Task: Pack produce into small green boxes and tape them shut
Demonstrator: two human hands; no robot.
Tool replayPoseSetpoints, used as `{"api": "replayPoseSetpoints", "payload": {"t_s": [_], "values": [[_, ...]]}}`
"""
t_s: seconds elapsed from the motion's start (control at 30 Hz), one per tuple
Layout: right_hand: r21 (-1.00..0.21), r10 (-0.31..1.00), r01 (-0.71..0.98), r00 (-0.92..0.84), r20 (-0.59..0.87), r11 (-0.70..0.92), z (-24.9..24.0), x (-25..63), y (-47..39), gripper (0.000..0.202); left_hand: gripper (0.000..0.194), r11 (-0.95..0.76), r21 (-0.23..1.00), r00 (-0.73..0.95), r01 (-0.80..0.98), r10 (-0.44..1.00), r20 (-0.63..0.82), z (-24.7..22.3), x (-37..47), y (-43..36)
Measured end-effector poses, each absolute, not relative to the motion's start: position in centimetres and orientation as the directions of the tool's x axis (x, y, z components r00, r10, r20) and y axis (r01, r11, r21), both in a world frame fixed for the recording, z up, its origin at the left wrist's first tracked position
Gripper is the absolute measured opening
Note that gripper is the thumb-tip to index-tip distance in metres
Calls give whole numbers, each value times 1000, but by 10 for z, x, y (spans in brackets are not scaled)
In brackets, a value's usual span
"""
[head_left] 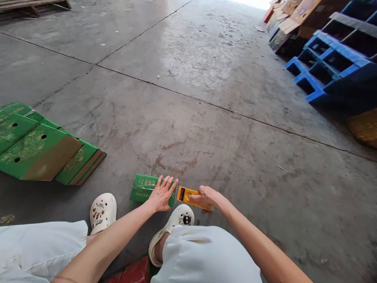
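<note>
A small green carton (141, 192) with printed characters stands on the concrete floor in front of my feet. My left hand (161, 195) rests on its right part, fingers spread. Just right of the carton, my right hand (206, 195) grips a yellow tape dispenser (186, 194), its dark end pointing at the carton's right side. Whether the dispenser touches the carton I cannot tell. Clear tape shows along the carton's top.
Flattened green cartons (44, 149) lie at the left. Blue pallets (332, 67) and cardboard boxes (297, 19) are stacked at the upper right. A wooden pallet (32, 6) is at the upper left. Something red (132, 273) lies between my cream clogs (103, 210).
</note>
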State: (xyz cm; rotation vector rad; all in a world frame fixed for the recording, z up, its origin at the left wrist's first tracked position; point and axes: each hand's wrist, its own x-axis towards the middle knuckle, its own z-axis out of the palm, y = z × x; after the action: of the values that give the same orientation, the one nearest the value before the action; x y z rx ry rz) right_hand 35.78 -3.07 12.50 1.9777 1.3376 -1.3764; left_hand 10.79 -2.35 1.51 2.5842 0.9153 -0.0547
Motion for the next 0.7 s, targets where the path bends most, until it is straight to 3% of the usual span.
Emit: {"api": "replayPoseSetpoints", "payload": {"t_s": [0.23,0.47,0.7], "values": [[-244,472,821,35,-881,-517,143,375,-47,36,128,-750,338,816,569,565,-122,17,103,-23],[-380,444,745,-125,-887,-549,188,409,-73,49,130,-760,310,817,571,561,-131,14,102,-21],[-312,403,809,-102,-910,-499,205,421,-76,45,128,-754,298,808,586,573,-139,13,103,-23]]}}
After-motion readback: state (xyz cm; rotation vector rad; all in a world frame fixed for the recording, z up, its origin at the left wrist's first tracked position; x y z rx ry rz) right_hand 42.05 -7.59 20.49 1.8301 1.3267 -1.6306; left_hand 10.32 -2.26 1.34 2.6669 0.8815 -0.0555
